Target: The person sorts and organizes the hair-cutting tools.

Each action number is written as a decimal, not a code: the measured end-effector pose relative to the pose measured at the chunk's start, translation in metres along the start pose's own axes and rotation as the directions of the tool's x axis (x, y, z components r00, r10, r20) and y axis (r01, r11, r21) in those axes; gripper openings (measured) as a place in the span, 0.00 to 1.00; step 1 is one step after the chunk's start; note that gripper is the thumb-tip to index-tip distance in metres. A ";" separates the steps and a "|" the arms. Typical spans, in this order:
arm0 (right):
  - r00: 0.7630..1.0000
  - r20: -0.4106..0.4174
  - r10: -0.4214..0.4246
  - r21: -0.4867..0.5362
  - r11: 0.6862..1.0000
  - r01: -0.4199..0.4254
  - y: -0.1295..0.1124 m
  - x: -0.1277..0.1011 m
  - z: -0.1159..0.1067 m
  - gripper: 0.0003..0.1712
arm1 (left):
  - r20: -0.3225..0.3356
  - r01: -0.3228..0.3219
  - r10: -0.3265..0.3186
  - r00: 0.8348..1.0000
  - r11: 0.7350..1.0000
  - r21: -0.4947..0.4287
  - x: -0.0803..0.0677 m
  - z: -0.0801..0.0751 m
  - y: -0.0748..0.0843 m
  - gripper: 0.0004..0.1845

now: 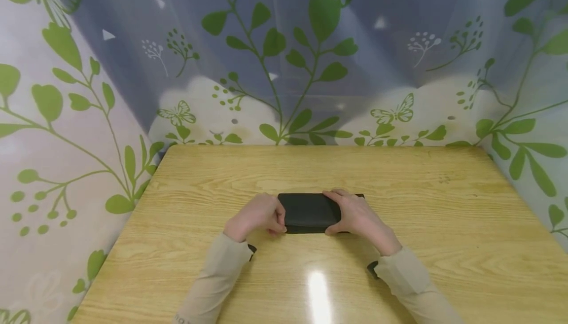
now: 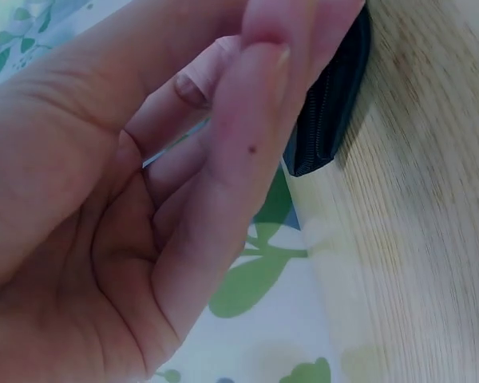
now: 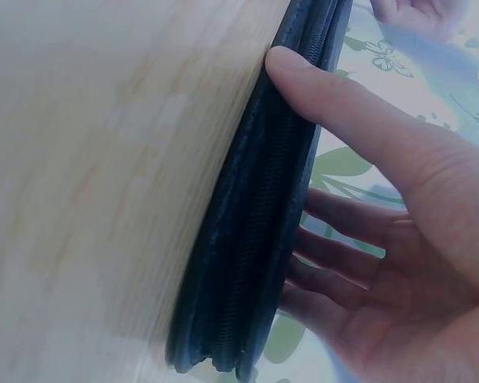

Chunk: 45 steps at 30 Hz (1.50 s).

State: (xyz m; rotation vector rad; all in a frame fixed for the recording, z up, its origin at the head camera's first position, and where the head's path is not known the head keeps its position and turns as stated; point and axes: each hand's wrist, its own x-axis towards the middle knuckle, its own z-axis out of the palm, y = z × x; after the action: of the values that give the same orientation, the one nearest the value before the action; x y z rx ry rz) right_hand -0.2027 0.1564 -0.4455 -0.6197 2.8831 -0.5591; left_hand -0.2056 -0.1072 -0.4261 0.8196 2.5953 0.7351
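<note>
A black zip wallet (image 1: 307, 209) lies flat on the wooden table, its long side across in front of me. My left hand (image 1: 262, 214) is at its near left corner, with thumb and fingertips pinched together at the edge. What exactly sits between those fingertips is hidden. My right hand (image 1: 357, 218) grips the right part from above, thumb on the near edge and fingers over the top to the far edge. In the right wrist view the closed-looking zipper (image 3: 263, 187) runs along the side under the thumb. The left wrist view shows only one wallet end (image 2: 327, 112).
The wood-grain table (image 1: 443, 205) extends around the wallet on all sides. Behind it and along both sides hangs a curtain (image 1: 288, 82) printed with green leaves and butterflies. A bright light reflection lies on the tabletop near me.
</note>
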 end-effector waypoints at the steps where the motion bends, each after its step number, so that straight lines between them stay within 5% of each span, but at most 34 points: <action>1: 1.000 -0.001 -0.002 -0.001 1.000 0.002 0.000 0.000 0.000 0.55 | 0.004 0.000 0.000 1.000 1.000 -0.001 0.000 -0.001 -0.001 0.15; 19: 1.000 -0.023 -0.009 0.022 1.000 0.010 0.003 -0.003 0.000 0.54 | 0.029 0.048 -0.047 0.998 0.999 -0.022 0.000 -0.010 -0.010 0.13; 33: 0.999 -0.037 -0.034 0.016 0.999 0.035 0.001 -0.002 0.000 0.54 | -0.029 0.014 -0.017 0.999 0.995 -0.103 -0.002 -0.014 -0.028 0.12; 45: 0.998 -0.046 -0.047 0.018 0.999 0.047 0.001 -0.003 -0.001 0.53 | -0.085 0.075 -0.077 0.993 0.997 -0.027 -0.003 -0.017 -0.030 0.12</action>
State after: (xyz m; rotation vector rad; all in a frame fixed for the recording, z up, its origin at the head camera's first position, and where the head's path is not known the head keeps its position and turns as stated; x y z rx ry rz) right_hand -0.2002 0.1589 -0.4446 -0.6824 2.9084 -0.6147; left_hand -0.2242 -0.1367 -0.4283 0.6928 2.6717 0.7943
